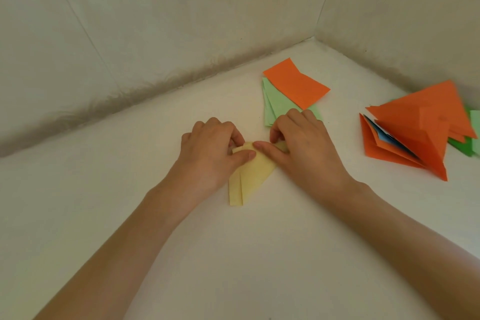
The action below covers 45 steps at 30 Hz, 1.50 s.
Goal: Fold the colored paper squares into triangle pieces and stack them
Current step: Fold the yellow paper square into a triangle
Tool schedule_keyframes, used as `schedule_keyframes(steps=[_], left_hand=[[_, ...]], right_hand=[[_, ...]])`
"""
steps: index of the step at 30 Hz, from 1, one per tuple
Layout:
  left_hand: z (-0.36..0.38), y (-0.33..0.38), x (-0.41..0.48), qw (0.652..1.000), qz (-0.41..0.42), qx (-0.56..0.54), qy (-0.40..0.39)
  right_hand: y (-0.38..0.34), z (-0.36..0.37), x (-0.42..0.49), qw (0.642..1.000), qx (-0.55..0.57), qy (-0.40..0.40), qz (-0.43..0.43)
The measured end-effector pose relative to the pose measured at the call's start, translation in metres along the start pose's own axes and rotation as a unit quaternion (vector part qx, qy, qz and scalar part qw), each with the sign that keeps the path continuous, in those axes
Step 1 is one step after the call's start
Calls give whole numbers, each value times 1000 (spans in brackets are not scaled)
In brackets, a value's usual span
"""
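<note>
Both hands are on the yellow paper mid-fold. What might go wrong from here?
The left hand and right hand pinch only the far end of the yellow paper; its loose near end may shift and skew the crease. The right hand sits close to the green sheets and might nudge them. The folded orange stack gapes open and may slump.

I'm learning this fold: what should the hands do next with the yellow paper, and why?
Probably crease the upper fold flat: the left hand and right hand pinch the top of the yellow paper, thumbs meeting, and it is not yet a triangle like the orange stack.
</note>
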<state>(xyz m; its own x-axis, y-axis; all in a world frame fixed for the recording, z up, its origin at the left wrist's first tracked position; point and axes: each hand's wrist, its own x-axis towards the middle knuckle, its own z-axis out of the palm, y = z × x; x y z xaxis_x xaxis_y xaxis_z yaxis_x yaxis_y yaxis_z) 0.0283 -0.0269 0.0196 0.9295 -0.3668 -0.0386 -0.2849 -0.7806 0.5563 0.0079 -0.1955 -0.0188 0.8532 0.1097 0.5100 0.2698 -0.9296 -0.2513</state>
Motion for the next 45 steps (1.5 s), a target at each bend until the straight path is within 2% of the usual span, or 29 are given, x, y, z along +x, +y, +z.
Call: schedule_keyframes(steps=[3, 6, 9, 11, 13, 19, 27, 29, 32, 33, 45], left_hand=[[1, -2, -1, 998, -5, -63, 9], [-1, -2, -2, 978, -18, -203, 35], [-7, 3, -5, 922, -31, -385, 40], [-11, 7, -7, 891, -40, -450, 33], [-12, 9, -10, 872, -41, -487, 19], [-11, 9, -11, 856, -53, -514, -4], [-11, 9, -12, 840, -66, -538, 14], [-12, 8, -11, 822, -66, -565, 17], [-11, 9, -10, 786, -74, -613, 25], [-10, 9, -10, 780, -81, -620, 29], [-1, 11, -8, 785, -97, -608, 66]], right_hand=[[-2, -2, 0, 1000, -4, -4, 4], [-4, -8, 1, 999, 35, -22, 13], [-8, -25, 3, 977, 197, -41, 63], [-11, -35, 3, 942, 311, -44, 122], [-13, -41, 2, 924, 351, -47, 143], [-22, -45, 2, 910, 367, -52, 185], [-25, -48, 3, 915, 347, -45, 199], [-23, -49, 6, 880, 405, -24, 246], [-22, -52, 8, 777, 536, -36, 328], [-22, -52, 8, 765, 546, -45, 339], [-28, -51, 6, 754, 559, -13, 344]])
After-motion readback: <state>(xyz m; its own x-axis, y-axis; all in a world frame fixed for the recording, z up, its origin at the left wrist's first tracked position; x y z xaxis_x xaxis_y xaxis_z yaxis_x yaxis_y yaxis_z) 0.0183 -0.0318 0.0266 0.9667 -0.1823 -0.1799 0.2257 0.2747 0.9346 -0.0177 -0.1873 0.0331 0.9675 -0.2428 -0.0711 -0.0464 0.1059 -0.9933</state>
